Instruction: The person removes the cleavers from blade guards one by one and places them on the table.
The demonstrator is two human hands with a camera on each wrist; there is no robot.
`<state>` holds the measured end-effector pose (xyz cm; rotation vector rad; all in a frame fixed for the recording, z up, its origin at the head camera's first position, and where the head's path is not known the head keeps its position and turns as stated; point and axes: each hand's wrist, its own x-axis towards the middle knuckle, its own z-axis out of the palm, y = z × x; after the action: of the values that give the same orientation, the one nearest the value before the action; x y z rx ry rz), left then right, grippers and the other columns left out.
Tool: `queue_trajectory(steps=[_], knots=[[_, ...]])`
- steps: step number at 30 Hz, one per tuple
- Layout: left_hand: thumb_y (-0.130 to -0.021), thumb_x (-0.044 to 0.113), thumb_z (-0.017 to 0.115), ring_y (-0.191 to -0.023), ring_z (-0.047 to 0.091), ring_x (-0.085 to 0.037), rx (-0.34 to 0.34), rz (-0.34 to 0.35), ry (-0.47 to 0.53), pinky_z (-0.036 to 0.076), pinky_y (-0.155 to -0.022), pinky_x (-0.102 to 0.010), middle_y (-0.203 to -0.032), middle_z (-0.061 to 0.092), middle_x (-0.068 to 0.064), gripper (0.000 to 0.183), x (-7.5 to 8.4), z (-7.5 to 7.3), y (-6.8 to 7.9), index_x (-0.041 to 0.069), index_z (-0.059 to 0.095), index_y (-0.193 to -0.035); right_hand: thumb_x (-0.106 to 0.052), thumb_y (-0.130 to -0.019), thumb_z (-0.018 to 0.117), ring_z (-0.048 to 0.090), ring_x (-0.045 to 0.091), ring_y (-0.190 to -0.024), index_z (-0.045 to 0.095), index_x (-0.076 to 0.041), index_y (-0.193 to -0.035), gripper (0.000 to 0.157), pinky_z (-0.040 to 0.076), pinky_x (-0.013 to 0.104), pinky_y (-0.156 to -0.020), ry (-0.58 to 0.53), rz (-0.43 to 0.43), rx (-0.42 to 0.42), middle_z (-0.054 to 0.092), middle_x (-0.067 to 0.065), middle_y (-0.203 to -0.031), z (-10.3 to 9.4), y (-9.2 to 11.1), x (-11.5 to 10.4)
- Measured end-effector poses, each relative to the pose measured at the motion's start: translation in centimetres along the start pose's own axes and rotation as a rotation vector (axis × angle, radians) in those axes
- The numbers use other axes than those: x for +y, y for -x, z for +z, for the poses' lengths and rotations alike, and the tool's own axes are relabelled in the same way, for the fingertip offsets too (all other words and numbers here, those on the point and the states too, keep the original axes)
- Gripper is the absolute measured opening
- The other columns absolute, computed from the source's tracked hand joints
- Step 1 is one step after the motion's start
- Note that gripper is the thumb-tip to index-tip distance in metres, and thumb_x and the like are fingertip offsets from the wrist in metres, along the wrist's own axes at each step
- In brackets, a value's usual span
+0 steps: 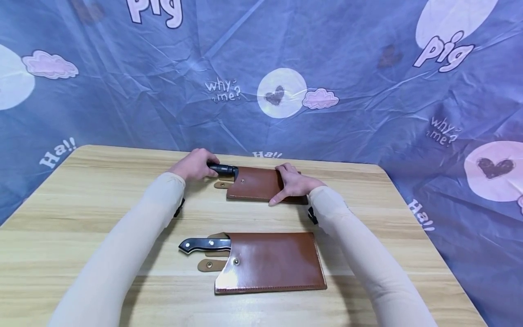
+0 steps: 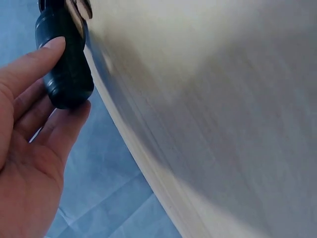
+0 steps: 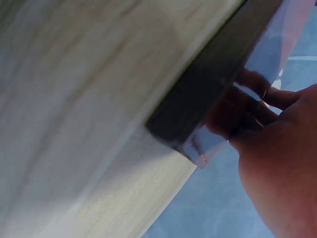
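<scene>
At the back of the table lies a brown leather knife sheath (image 1: 257,184) with a black knife handle (image 1: 224,169) out of its left end. The blade is hidden inside. My left hand (image 1: 196,164) grips this handle near its butt; in the left wrist view the thumb lies along the black handle (image 2: 69,74), fingers on the other side. My right hand (image 1: 296,181) spans the sheath's right part, thumb at the near edge and fingers toward the far edge. In the right wrist view its fingers touch the glossy sheath (image 3: 213,124).
Nearer on the table (image 1: 163,290) lies a second brown sheath (image 1: 273,263), holding a knife with a riveted black handle (image 1: 206,244). Its snap strap (image 1: 211,265) lies unfastened at the left. A blue printed cloth (image 1: 171,109) hangs behind the table's far edge.
</scene>
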<state>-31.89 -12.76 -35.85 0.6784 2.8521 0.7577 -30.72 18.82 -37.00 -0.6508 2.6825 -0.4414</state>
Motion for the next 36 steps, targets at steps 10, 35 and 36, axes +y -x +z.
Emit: queue_trajectory(steps=[10, 35, 36], knots=[[-0.071, 0.014, 0.076, -0.089, 0.053, -0.025, -0.018, 0.049, -0.017, 0.039, -0.084, -0.038, -0.097, 0.062, -0.010, 0.036, -0.3, -0.1, 0.0, 0.005, 0.064, -0.105, -0.063, -0.047, 0.077, 0.012, 0.025, -0.128, 0.011, -0.003, -0.141, 0.130, 0.019, 0.039, -0.102, 0.032, -0.005, -0.008, 0.014, 0.014, -0.137, 0.2, -0.1, -0.1], [-0.077, 0.012, 0.070, -0.090, 0.054, -0.026, 0.006, 0.079, -0.102, 0.040, -0.084, -0.041, -0.100, 0.061, -0.012, 0.032, 0.1, -1.3, 0.8, 0.004, 0.063, -0.107, -0.060, -0.048, 0.078, 0.016, 0.024, -0.126, 0.017, -0.004, -0.140, 0.125, 0.023, 0.042, -0.100, 0.001, -0.016, 0.045, 0.019, 0.013, -0.134, -1.1, 0.6, -0.4], [-0.077, 0.012, 0.070, -0.090, 0.054, -0.026, 0.003, 0.082, -0.102, 0.040, -0.084, -0.040, -0.100, 0.061, -0.012, 0.032, 0.0, -1.2, 0.9, 0.004, 0.063, -0.107, -0.061, -0.048, 0.078, 0.016, 0.024, -0.126, 0.017, -0.004, -0.141, 0.125, 0.023, 0.042, -0.100, -0.001, -0.012, 0.043, 0.019, 0.013, -0.135, -1.1, 0.7, -0.3]])
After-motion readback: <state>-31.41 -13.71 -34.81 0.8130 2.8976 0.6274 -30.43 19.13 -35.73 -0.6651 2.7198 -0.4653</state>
